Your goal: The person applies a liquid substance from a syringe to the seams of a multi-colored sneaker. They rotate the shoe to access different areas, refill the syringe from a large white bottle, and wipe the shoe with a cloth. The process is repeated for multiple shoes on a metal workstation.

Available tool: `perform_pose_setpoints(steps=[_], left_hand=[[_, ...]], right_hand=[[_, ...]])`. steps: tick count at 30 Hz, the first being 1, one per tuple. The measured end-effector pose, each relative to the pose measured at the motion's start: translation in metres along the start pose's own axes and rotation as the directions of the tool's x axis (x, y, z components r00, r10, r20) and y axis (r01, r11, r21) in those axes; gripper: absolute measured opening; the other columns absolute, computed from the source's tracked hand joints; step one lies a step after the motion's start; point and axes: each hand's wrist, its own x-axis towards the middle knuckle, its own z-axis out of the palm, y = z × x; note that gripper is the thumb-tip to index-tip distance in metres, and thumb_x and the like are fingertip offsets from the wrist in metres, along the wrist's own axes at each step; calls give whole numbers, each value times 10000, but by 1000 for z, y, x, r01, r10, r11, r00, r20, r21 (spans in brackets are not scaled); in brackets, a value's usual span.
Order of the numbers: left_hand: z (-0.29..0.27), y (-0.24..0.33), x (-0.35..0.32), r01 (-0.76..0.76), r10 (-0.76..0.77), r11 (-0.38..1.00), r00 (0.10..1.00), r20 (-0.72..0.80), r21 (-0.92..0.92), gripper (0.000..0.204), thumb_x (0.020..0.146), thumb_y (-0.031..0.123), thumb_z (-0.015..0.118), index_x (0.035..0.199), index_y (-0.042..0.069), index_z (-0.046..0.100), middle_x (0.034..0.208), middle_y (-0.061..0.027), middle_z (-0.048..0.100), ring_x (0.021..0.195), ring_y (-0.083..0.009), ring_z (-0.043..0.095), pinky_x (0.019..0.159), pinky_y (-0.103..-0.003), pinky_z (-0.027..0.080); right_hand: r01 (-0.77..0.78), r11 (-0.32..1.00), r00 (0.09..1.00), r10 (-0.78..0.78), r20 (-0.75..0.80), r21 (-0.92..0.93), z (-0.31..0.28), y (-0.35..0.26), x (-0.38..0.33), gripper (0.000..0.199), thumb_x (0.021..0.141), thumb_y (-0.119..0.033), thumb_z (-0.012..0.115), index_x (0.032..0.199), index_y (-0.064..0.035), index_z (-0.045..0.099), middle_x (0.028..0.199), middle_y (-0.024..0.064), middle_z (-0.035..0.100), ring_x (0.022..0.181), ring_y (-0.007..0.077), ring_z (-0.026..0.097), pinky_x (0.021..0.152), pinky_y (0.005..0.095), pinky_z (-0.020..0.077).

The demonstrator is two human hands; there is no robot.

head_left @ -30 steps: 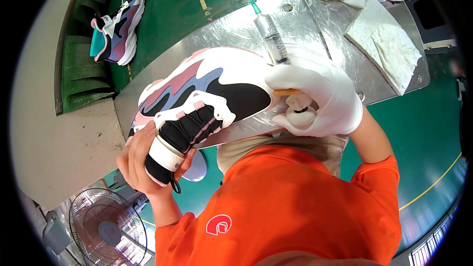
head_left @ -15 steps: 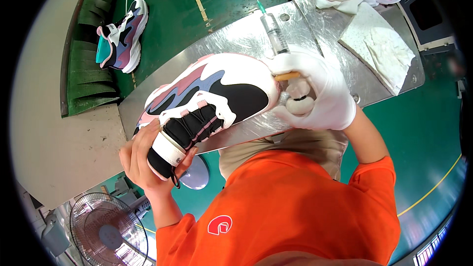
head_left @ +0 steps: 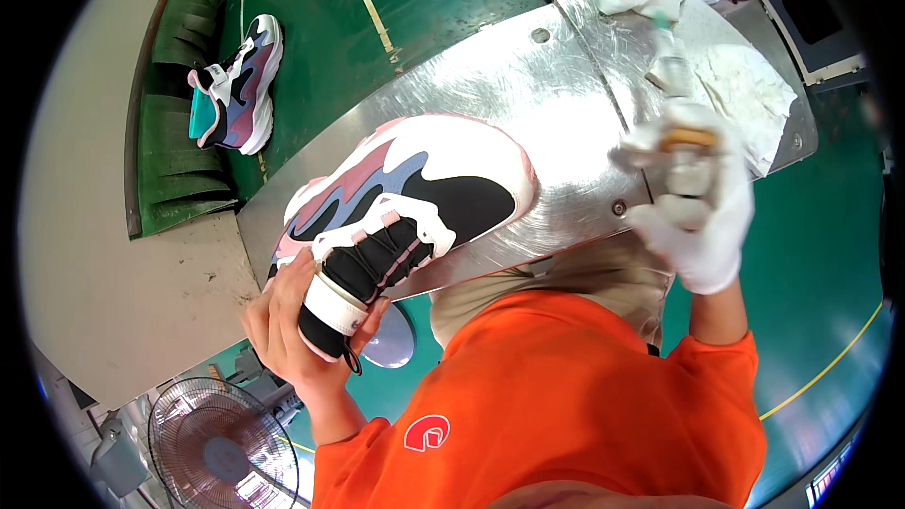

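pinching the shoe (head_left: 476,203) by its ankle, the left hand (head_left: 283,316) is nearer, toe pointing roughly along the table (head_left: 580,127)'s near edge toward the right hand (head_left: 726,203), curled around a syringe (head_left: 671,73).

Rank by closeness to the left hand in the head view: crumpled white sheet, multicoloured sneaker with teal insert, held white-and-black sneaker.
1. White-and-black sneaker: held at its collar by the left hand.
2. Multicoloured sneaker with teal insert: upper left, on the green belt.
3. Crumpled white sheet: far right, on the metal table.
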Motion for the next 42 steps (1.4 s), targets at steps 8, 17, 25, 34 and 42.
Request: perform_pose_setpoints(steps=[8, 17, 25, 34, 42], left_hand=[[13, 6, 7, -7, 7, 999, 1000, 1, -35, 610, 663, 404, 861, 1087, 13, 662, 1048, -95, 716, 876, -265, 639, 809, -339, 484], [14, 6, 12, -8, 9, 1000, 1000, 28, -28, 602, 694, 424, 844, 1078, -4, 665, 1050, -110, 718, 902, -273, 647, 836, -342, 486], [16, 7, 12, -7, 8, 999, 1000, 17, -50, 612, 686, 425, 852, 1082, 2, 657, 1049, -110, 719, 882, -269, 659, 839, -337, 487], [16, 10, 11, -23, 24, 998, 1000, 4, -55, 632, 676, 421, 863, 1101, 5, 650, 1056, -106, 717, 854, -258, 649, 809, -327, 495], [12, 16, 8, 3, -2, 999, 1000, 11, -44, 609, 651, 380, 875, 1092, 25, 650, 1065, -82, 713, 889, -263, 639, 814, -339, 496]], right_hand=[[-462, 764, 852, 523, -14, 450, -31, -22, -19, 751, 589, -308, 753, 1149, 145, 543, 612, 86, 545, 556, 181, 580, 704, 264, 501], [-477, 371, 875, 287, 390, 797, -1, -3, -10, 689, 507, -157, 706, 1088, 174, 544, 718, 115, 572, 636, 241, 624, 643, 329, 542], [-613, 432, 787, 408, 462, 662, -8, -9, -3, 649, 460, -33, 603, 1078, 162, 566, 715, 114, 590, 667, 212, 610, 630, 308, 519], [-586, 465, 809, 391, 440, 664, -13, -12, -7, 676, 440, 37, 583, 1105, 153, 584, 696, 99, 579, 654, 193, 597, 619, 282, 504], [-494, 504, 868, 234, 438, 709, -19, -5, -9, 634, 540, -55, 673, 1124, 163, 557, 694, 108, 587, 642, 201, 604, 630, 303, 522]])
